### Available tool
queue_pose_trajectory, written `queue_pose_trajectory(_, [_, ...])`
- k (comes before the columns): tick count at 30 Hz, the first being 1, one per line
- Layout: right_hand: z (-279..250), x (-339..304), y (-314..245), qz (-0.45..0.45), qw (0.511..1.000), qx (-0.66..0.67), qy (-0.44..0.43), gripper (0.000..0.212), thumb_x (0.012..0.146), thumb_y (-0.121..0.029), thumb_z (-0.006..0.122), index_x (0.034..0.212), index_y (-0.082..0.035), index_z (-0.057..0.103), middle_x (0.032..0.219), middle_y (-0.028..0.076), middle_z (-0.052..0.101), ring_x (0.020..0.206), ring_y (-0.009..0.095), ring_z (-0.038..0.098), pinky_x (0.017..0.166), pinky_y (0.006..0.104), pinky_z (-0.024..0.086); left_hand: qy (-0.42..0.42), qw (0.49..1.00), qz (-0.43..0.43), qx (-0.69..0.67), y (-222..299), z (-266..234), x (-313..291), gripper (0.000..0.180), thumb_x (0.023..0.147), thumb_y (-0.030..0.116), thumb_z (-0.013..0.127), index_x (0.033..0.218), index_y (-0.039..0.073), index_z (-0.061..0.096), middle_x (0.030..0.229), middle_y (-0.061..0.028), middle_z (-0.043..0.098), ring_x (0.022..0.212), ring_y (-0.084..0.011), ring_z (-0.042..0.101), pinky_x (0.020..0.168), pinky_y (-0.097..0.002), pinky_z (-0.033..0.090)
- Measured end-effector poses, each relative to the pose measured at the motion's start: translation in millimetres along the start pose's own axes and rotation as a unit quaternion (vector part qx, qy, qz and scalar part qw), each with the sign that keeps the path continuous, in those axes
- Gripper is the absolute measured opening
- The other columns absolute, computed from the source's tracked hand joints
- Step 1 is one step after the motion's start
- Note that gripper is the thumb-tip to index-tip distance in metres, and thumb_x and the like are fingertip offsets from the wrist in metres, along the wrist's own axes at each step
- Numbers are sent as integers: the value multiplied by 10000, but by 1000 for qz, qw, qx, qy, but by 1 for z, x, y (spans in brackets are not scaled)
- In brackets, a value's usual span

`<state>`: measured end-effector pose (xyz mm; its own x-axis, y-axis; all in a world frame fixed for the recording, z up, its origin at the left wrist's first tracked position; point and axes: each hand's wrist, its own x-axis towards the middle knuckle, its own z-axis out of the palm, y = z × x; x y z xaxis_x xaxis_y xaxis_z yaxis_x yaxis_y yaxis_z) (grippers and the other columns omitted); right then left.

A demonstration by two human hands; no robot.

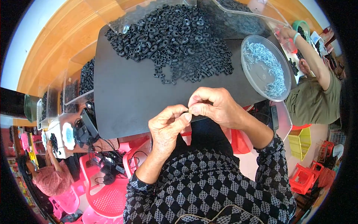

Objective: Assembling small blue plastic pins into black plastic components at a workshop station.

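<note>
My left hand [167, 125] and my right hand [216, 106] meet fingertip to fingertip over the near edge of a dark grey table [123, 89]. Thumb and index finger of each are pinched together. Whatever sits between them is tiny and mostly covered by the fingers, so I cannot name it. Beyond my hands a large heap of small black plastic parts [167, 33] spreads over the far half of the table. To the right of my right hand lies a round clear plastic lid or tray [257, 76] holding many small shiny, pale-blue-looking metal pieces [274, 61].
Clear plastic bins [80, 95] with more black parts stand at the left. A person in an olive shirt [317, 99] works at the right, another in a pink top [54, 181] at the lower left. Pink chairs [108, 199], a yellow crate [300, 143] and red stools [304, 179] surround me.
</note>
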<state>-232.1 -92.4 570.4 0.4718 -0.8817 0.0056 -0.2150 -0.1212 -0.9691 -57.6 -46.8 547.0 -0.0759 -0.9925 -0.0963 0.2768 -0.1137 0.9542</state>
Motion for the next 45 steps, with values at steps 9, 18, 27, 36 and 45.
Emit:
queue_pose_trajectory(9, [0, -5, 1, -38, 997, -68, 24, 142, 842, -131, 603, 833, 10, 590, 697, 104, 596, 632, 140, 554, 583, 303, 446, 8, 1000, -11, 26, 0, 3, 0, 146, 820, 12, 666, 957, -34, 645, 734, -17, 610, 616, -56, 523, 556, -192, 429])
queue_pose_trajectory(18, [-4, -8, 3, 30, 998, 48, -1, 131, 831, -109, 613, 831, 22, 600, 658, 36, 599, 620, 72, 529, 561, 260, 441, -41, 997, 24, 68, -3, -4, 3, 236, 817, 61, 677, 1026, -38, 628, 798, -30, 631, 665, -67, 547, 616, -192, 455])
queue_pose_trajectory(27, [-6, -7, 0, 25, 999, 42, -9, 124, 819, -94, 634, 812, 26, 602, 651, 31, 601, 617, 58, 527, 558, 244, 442, -53, 998, -23, -9, -6, -6, 1, 229, 817, 68, 677, 1015, -34, 624, 819, -35, 639, 678, -67, 549, 624, -193, 460])
queue_pose_trajectory(36, [-8, -7, 3, 38, 996, 77, -21, 111, 811, -82, 642, 814, 23, 604, 659, 26, 610, 634, 47, 534, 560, 234, 443, -71, 997, -22, -5, -5, -5, 4, 196, 807, 40, 674, 982, -39, 638, 853, -46, 621, 698, -81, 560, 642, -202, 476])
queue_pose_trajectory(45, [-3, -6, -3, -74, 989, -129, 13, 148, 787, -119, 643, 756, -7, 551, 650, 142, 592, 615, 262, 595, 568, 369, 465, -49, 997, 9, 66, -3, -2, -1, 149, 807, 23, 672, 945, -30, 654, 796, -21, 582, 687, -76, 544, 602, -195, 440])
